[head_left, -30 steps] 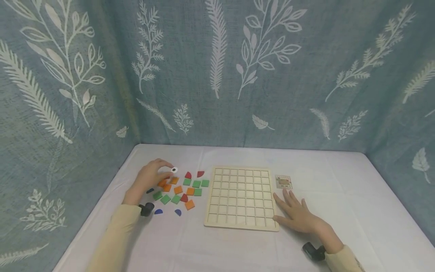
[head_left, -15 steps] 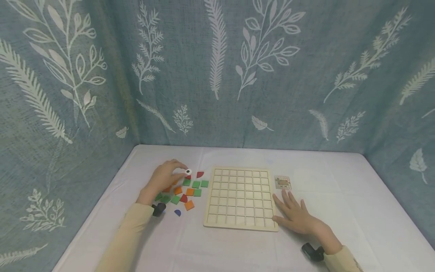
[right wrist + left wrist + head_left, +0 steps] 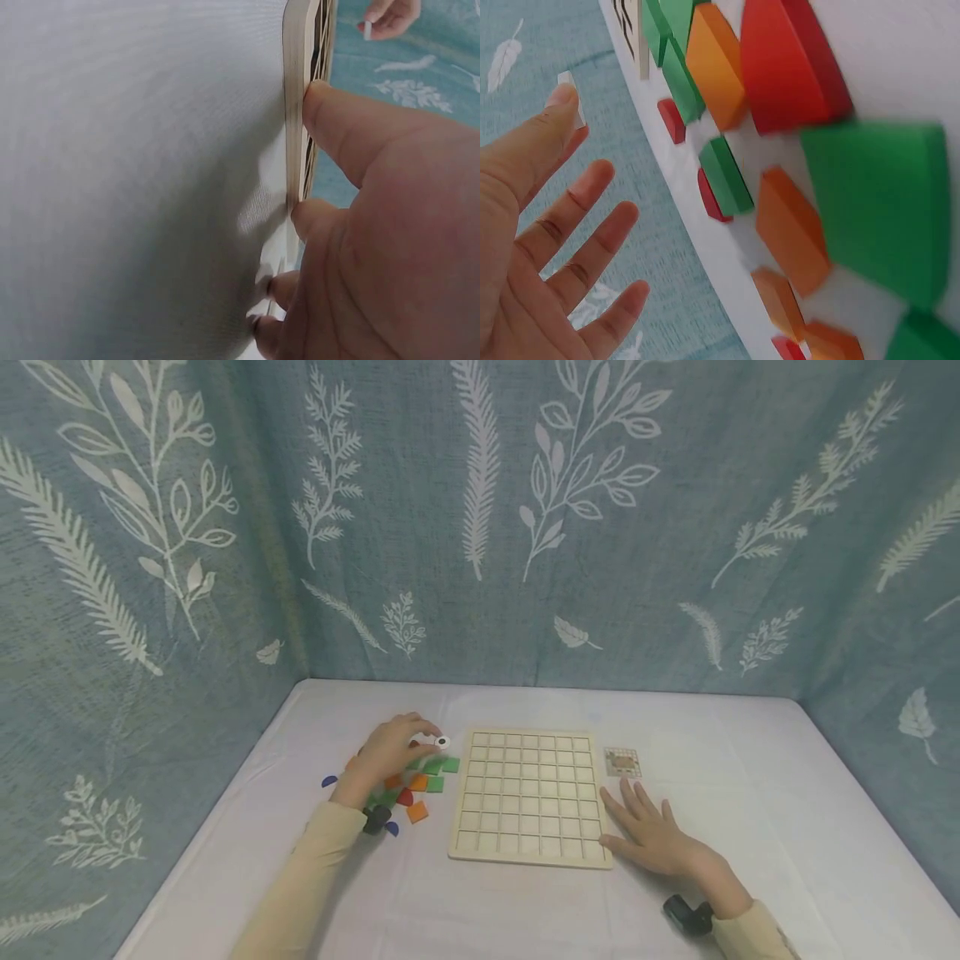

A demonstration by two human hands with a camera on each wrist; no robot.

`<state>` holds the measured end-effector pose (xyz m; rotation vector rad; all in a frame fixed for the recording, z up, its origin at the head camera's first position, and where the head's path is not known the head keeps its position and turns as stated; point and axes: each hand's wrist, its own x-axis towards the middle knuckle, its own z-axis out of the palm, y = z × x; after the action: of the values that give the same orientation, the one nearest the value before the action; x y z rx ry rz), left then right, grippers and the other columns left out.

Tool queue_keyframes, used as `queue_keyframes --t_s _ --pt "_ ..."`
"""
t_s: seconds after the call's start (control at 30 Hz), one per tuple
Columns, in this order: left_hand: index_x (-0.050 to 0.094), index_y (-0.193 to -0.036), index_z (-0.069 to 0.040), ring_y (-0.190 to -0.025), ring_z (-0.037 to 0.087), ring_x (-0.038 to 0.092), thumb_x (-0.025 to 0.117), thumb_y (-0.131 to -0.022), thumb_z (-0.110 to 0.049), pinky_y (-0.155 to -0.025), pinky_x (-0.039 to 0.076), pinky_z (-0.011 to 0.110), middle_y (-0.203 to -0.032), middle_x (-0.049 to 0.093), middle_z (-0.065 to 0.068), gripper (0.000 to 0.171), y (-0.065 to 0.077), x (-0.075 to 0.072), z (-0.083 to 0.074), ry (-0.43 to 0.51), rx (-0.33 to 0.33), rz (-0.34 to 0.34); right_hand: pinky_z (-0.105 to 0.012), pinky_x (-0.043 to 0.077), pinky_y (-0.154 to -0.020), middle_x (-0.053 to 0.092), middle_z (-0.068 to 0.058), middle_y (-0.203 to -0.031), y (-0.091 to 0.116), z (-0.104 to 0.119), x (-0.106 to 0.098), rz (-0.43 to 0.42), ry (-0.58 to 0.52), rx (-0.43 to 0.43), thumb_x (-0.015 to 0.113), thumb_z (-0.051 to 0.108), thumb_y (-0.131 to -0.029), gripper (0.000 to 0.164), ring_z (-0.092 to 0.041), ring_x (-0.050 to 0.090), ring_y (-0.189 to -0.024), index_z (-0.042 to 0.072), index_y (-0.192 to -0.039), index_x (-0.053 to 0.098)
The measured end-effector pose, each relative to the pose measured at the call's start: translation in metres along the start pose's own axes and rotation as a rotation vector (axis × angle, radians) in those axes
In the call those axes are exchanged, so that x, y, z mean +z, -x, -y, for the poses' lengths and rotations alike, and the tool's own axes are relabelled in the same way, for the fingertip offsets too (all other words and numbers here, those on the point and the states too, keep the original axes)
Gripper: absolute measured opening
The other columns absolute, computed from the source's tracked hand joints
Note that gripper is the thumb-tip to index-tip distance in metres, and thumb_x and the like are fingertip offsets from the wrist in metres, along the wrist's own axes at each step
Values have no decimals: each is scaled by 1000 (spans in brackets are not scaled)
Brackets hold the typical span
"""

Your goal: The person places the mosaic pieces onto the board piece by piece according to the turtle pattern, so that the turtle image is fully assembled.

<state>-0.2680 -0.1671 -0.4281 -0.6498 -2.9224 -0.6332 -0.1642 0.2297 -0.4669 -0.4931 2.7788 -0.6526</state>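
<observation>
We see a curtain filling the upper frame and the white counter below it. At lower centre lies the gridded board. At lower right, the right hand keeps a loose grip, fingers spread, thumb and forefinger touching the board's edge. The left hand is left of centre. Right of the board we find a card; coloured tiles lie around and beneath the left hand, whose grip pinches a white disc near the board's upper left corner.
</observation>
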Motion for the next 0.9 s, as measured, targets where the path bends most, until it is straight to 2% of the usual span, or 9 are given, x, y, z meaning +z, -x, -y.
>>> queue_keyframes --t_s 0.13,0.33,0.57,0.9 --pt "69 -104 -15 -93 26 59 68 -83 -28 -79 46 42 -99 64 6 25 -4 5 -5 12 20 2 -70 -8 -98 4 -28 -151 -2 -3 2 -3 -13 -7 46 50 -90 73 -47 -2 -137 8 -146 23" --pt "69 -103 -19 -85 17 54 70 -82 -31 -79 45 37 -95 62 0 25 -15 17 -10 -8 12 39 -69 -6 -100 4 -23 -152 -6 -14 11 -20 19 2 43 56 -90 75 -44 -2 -139 12 -147 22" --pt "70 -101 -18 -79 18 55 69 -81 -33 -67 44 32 -90 63 3 24 -24 25 -14 -10 93 26 -68 -4 -101 6 -21 -153 -9 -17 14 -41 26 8 45 58 -88 76 -43 -1 -139 14 -147 24" --pt "71 -100 -19 -78 16 54 69 -82 -32 -68 45 34 -89 61 1 23 -35 35 -16 -27 71 60 -69 -4 -100 6 -23 -152 -6 -14 13 -36 29 8 44 57 -89 76 -44 0 -139 13 -147 24"
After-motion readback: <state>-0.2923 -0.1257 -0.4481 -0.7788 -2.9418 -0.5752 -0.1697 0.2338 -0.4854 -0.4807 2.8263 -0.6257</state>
